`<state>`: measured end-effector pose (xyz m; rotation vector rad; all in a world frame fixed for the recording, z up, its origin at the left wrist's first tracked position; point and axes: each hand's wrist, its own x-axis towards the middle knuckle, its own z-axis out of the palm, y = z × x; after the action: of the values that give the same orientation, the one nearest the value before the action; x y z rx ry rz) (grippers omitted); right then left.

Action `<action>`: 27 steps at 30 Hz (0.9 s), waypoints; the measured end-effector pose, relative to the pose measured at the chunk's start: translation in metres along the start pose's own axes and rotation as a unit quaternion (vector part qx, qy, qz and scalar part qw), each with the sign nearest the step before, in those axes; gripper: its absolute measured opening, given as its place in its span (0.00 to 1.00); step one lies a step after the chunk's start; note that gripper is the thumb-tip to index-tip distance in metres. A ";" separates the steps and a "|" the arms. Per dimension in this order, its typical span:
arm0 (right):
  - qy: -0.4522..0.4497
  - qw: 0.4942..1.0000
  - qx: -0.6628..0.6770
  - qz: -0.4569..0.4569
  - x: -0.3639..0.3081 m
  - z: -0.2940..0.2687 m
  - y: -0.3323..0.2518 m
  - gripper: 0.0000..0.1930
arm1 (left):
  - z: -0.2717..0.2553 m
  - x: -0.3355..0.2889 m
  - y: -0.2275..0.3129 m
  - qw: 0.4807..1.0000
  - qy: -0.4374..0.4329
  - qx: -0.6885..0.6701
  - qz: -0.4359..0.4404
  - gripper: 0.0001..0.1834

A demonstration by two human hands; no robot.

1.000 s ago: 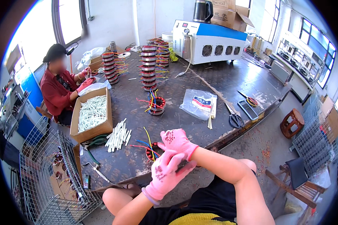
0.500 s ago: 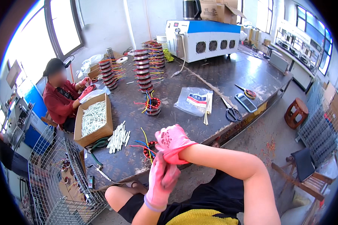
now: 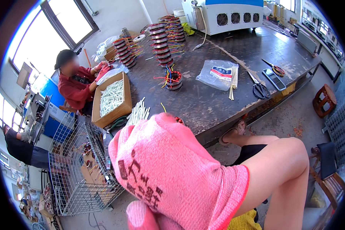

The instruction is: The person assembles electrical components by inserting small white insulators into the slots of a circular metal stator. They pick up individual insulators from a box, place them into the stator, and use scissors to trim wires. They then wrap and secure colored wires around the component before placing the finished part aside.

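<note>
My right hand was up very close, in one pink glove, with its back to me. I couldn't tell if it was wide or holding something, because its fingers bent out of sight. A bit of my left hand showed under it at the bottom, too little to tell what it held.

One wire ring lay on the table behind my right hand. Only a bit of its red coils and one yellow wire tip peeped past the top of my glove.

Farther back I saw one more ring and three tall stacks. To the left were one box of white sticks and one loose stick pile. To the right were one clear bag, two scissors and one phone. Two other people were on the left.
</note>
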<state>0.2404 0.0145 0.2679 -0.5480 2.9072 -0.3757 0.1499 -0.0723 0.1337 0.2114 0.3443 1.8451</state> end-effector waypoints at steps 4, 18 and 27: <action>0.010 1.000 -0.001 -0.002 -0.001 0.009 -0.001 0.19 | 0.001 -0.001 -0.002 1.000 -0.005 0.013 0.002 0.18; 0.042 0.999 0.004 -0.003 0.008 0.022 -0.005 0.17 | 0.001 -0.005 -0.003 0.999 -0.008 0.048 -0.002 0.18; 0.111 0.993 0.036 -0.022 0.050 0.026 0.002 0.15 | 0.005 -0.002 -0.003 0.983 0.009 0.179 0.033 0.18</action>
<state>0.1984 -0.0079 0.2372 -0.5954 3.0821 -0.5804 0.1550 -0.0729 0.1374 0.4582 0.6887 1.8402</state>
